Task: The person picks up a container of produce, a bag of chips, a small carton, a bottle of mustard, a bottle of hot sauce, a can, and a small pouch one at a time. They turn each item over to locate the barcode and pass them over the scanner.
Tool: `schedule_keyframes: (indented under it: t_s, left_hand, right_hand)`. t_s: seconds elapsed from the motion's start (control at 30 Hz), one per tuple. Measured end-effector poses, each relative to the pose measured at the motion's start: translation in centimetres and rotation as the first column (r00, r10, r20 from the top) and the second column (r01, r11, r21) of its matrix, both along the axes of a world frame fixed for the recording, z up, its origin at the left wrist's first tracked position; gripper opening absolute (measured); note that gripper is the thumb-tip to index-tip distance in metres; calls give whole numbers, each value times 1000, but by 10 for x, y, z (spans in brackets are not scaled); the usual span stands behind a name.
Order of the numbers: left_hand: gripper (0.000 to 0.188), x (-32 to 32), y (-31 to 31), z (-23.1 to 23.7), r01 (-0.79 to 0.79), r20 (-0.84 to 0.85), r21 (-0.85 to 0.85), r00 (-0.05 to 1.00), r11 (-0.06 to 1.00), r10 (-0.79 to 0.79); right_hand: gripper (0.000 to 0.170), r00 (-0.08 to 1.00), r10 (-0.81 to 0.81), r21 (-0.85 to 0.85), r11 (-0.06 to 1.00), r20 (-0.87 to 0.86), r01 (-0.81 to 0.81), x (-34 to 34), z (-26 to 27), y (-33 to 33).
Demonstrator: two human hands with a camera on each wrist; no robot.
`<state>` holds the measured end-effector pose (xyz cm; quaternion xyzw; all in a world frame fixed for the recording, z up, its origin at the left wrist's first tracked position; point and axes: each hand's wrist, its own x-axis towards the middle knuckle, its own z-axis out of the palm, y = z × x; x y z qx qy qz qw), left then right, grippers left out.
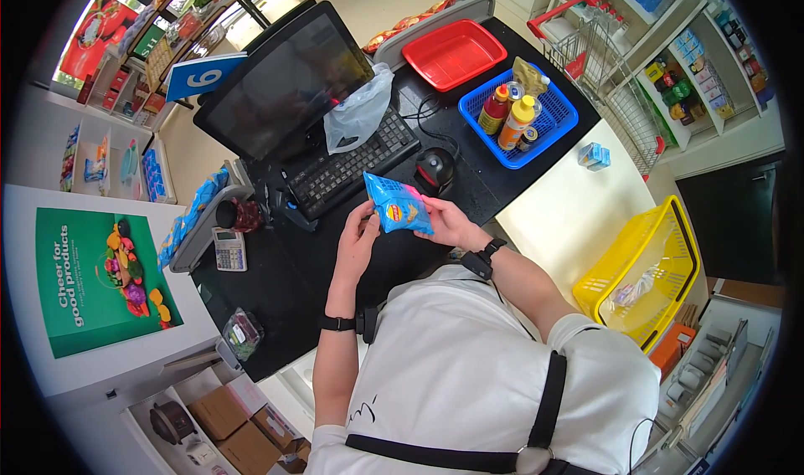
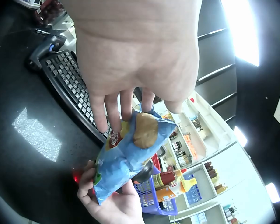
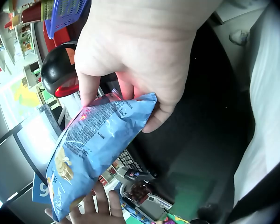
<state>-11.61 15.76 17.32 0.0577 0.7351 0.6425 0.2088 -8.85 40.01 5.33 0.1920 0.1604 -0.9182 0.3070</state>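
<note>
A blue bag of potato chips (image 1: 396, 206) is held up in front of the chest, over the black counter. My right hand (image 1: 452, 224) grips one end of it, thumb on one side and fingers on the other, as the right wrist view (image 3: 130, 56) shows. At the opposite end is my left hand (image 1: 360, 236), its thumb and long, fairly straight fingers around the bag's edge. Printed text covers the side facing the right wrist camera, and red light falls near its top edge. A black scanner (image 1: 435, 169) with a red glow stands just beyond the bag.
Behind lie a keyboard (image 1: 352, 165), a monitor (image 1: 289, 82) and a plastic bag (image 1: 360, 111). A blue basket (image 1: 557, 128) holds bottles and jars, near a red tray (image 1: 456, 52). To the right are a small blue-and-white box (image 1: 594, 156) and a yellow basket (image 1: 620, 274). A calculator (image 1: 229, 250) lies left.
</note>
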Motion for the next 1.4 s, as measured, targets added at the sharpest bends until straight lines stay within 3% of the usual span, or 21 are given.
schedule_keyframes:
  t_s: [0.33, 0.47, 0.57, 0.7, 0.8, 0.9, 0.97, 1.1, 1.23, 1.37, 1.4]
  left_hand:
    - [37, -1, -7, -1, -82, -6, 18, 997, 996, 82]
    - [29, 5, -19, -14, -179, -24, 19, 984, 984, 179]
    - [26, 10, -31, -20, -223, 32, 25, 974, 974, 223]
    - [28, 20, -48, -33, -274, 71, 84, 961, 958, 268]
    - [33, 32, -58, -26, -340, 185, 29, 926, 940, 329]
    - [37, 47, -69, -32, -484, 253, 102, 858, 869, 447]
    - [40, 59, -79, -29, -431, 403, 152, 849, 890, 343]
    - [42, 86, -102, -45, -543, 472, 228, 788, 808, 396]
    - [43, 116, -126, -70, -659, 453, 225, 723, 718, 522]
    - [44, 139, -144, -103, -719, 396, 109, 665, 687, 633]
    - [44, 143, -145, -102, -734, 399, 119, 652, 668, 645]
  right_hand:
    - [38, 1000, 13, -23, 1000, 10, -13, -3, -3, -5]
    - [36, 990, 72, 78, 995, -118, -63, -6, 2, -7]
    - [37, 978, 39, 333, 943, -204, 32, -6, 22, -11]
    - [42, 952, 57, 447, 890, -300, 87, -12, 36, -18]
    - [47, 940, 136, 554, 830, -313, 65, -17, 39, -25]
    - [45, 915, 279, 650, 759, -291, -25, -22, 39, -33]
    - [45, 878, 390, 679, 726, -276, -110, -20, 43, -48]
    - [47, 846, 498, 713, 663, -191, -229, -27, 68, -72]
    - [46, 784, 620, 691, 580, -30, -432, -27, 106, -108]
    - [44, 698, 710, 737, 521, -93, -431, -32, 97, -143]
    - [43, 657, 734, 794, 498, -172, -349, -34, 89, -152]
